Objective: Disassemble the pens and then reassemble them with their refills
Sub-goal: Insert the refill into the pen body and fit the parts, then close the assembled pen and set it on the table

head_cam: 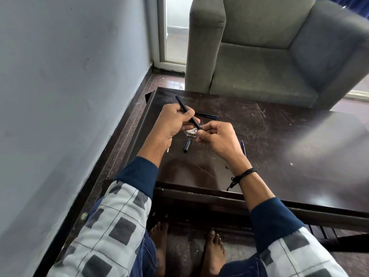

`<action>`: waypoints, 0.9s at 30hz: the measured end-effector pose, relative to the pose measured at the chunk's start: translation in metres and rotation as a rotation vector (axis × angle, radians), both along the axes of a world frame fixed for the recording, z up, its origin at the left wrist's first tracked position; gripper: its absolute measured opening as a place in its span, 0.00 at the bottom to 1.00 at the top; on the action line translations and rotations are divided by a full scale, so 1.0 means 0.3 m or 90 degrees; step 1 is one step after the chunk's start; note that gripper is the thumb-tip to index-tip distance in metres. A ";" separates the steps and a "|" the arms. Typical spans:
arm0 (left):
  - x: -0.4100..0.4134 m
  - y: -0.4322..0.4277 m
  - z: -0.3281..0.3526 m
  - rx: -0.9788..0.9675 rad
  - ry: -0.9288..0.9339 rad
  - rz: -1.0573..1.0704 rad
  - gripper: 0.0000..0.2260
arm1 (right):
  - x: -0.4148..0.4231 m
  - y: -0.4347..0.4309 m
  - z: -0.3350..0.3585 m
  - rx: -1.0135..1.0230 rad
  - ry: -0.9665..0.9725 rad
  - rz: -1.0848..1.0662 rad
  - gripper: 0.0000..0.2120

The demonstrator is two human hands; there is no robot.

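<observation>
My left hand [172, 121] grips a black pen barrel [187, 111] that slants up to the left above the dark table [279, 140]. My right hand [214, 139] pinches the barrel's lower end with thumb and fingertips; what it holds there is hidden. A short black pen cap [187, 145] lies on the table just below the hands. Another dark pen with a blue stripe [206, 115] lies beyond the hands. A thin blue refill [243, 147] lies to the right of my right wrist, partly hidden by it.
A small clear round thing [190, 132] sits on the table under the hands. A grey armchair [269, 56] stands behind the table. A wall runs along the left. My bare feet [214, 252] are under the table's front edge.
</observation>
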State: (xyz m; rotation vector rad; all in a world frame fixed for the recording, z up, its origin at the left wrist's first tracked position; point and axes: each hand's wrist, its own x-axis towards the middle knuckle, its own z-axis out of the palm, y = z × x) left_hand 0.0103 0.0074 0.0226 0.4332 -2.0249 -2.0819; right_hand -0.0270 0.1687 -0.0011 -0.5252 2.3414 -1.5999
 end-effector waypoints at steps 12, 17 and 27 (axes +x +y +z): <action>0.002 -0.019 0.009 0.035 -0.007 0.024 0.03 | 0.000 -0.003 -0.014 -0.110 -0.098 0.019 0.06; 0.002 -0.058 0.016 0.090 0.024 0.122 0.02 | -0.020 -0.012 -0.069 0.172 0.105 -0.059 0.07; -0.001 -0.059 0.010 0.134 0.045 0.158 0.03 | 0.020 -0.030 -0.147 0.473 0.307 0.190 0.25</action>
